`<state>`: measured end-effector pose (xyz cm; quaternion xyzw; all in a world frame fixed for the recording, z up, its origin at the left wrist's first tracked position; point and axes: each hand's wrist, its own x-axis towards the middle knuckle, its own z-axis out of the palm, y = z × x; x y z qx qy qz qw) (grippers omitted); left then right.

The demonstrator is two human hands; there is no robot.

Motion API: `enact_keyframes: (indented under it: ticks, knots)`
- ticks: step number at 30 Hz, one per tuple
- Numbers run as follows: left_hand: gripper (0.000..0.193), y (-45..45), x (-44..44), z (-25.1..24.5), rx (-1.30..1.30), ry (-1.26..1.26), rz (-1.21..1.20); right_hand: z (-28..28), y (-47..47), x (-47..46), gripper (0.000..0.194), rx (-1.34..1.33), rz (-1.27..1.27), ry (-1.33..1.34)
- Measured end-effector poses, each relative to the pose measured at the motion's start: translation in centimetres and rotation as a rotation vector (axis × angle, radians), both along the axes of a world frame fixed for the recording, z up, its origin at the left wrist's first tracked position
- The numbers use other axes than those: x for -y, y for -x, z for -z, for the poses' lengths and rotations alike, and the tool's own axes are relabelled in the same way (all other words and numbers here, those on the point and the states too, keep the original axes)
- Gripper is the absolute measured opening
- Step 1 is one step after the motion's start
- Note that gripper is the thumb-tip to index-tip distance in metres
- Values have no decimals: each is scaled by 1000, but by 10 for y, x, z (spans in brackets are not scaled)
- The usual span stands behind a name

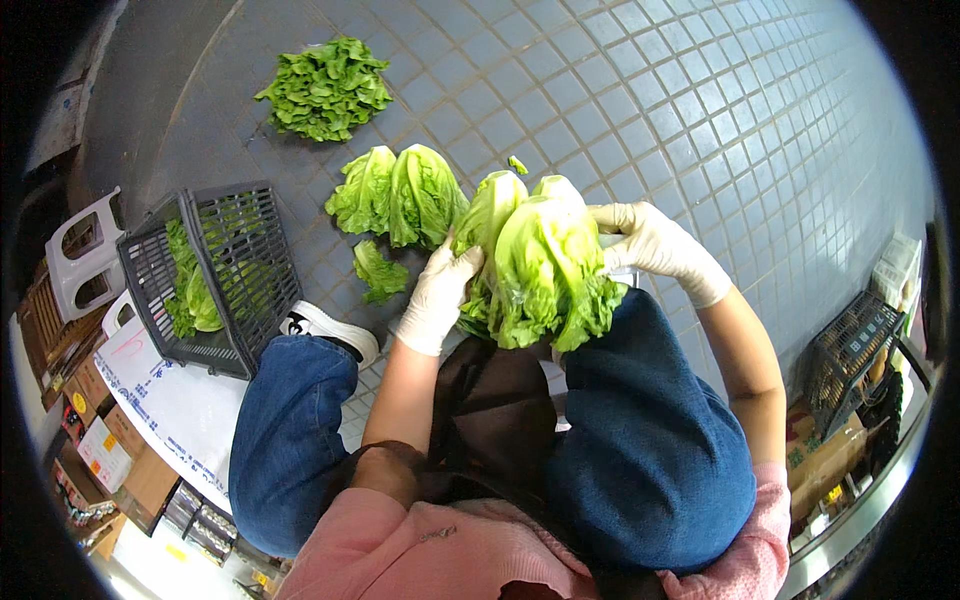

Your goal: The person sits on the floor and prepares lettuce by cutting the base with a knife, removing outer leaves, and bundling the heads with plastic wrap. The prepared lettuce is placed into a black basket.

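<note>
Pale green lettuce heads [551,262] are gathered between my hands above my lap, their cut stem ends pointing away from me and their frilly leaf ends toward me. My left hand [439,296], in a thin white glove, grips the bunch from the left side. From the right, my gloved right hand [649,244] holds it near the stem end, its fingertips partly hidden behind the leaves. Just beyond my left hand, two more lettuce heads [409,191] lie side by side on the tiled floor. A loose lettuce leaf [380,271] rests nearer to me.
A dark plastic crate [240,277] with lettuce inside stands tilted beside my left shoe [330,330]. Farther off sits a pile of leafy greens [330,90]. A small leaf scrap [517,164] lies on the tiles. Another crate [855,352] is at the right, above cardboard [821,450].
</note>
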<state>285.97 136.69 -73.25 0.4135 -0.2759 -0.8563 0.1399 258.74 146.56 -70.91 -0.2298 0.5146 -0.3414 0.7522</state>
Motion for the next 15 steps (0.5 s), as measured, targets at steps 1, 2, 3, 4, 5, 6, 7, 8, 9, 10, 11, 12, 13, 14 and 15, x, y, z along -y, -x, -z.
enact_keyframes:
  ticks: [1, 2, 3, 4, 5, 6, 7, 8, 9, 10, 11, 12, 13, 14, 15]
  knots:
    - [60, -4, 5, -11, -39, 80, 48, -20, -2, 4, 67, -25, -2, 9]
    - [66, -9, 12, -20, -25, 216, 126, -40, -6, 9, 70, -125, -11, 85]
    - [70, -21, 19, -19, -44, 269, 158, -64, -9, 13, 71, -166, -41, 72]
    - [75, -30, 26, -23, -56, 320, 184, -85, -13, 18, 72, -201, -77, 59]
    - [78, -39, 26, -30, -153, 226, 157, -105, -18, 24, 73, -236, -113, 45]
    - [80, -38, 14, -39, -300, 107, -47, -125, -27, 31, 74, -232, -149, 41]
    - [79, -26, 10, -59, -289, 45, -171, -144, -36, 39, 73, -325, -203, 75]
    - [76, -22, -1, -69, -422, -44, -318, -163, -45, 47, 73, -418, -257, 109]
    - [74, -22, -10, -80, -561, -129, -465, -180, -57, 54, 72, -512, -315, 149]
    - [73, -13, -3, -91, -529, -154, -585, -187, -71, 56, 70, -300, -161, 74]
    - [55, -17, -7, -98, -874, 28, -445, -197, -83, 60, 69, -343, -201, 80]
    - [55, -22, -13, -111, -689, 111, -505, -206, -93, 65, 68, -383, -244, 89]
    - [55, -29, -19, -122, -498, 184, -567, -213, -103, 68, 67, -419, -290, 95]
    - [56, -38, -21, -121, -539, 168, -609, -214, -115, 69, 65, -492, -346, 156]
    - [56, -51, -25, -124, -560, 142, -635, -222, -128, 69, 65, -546, -400, 213]
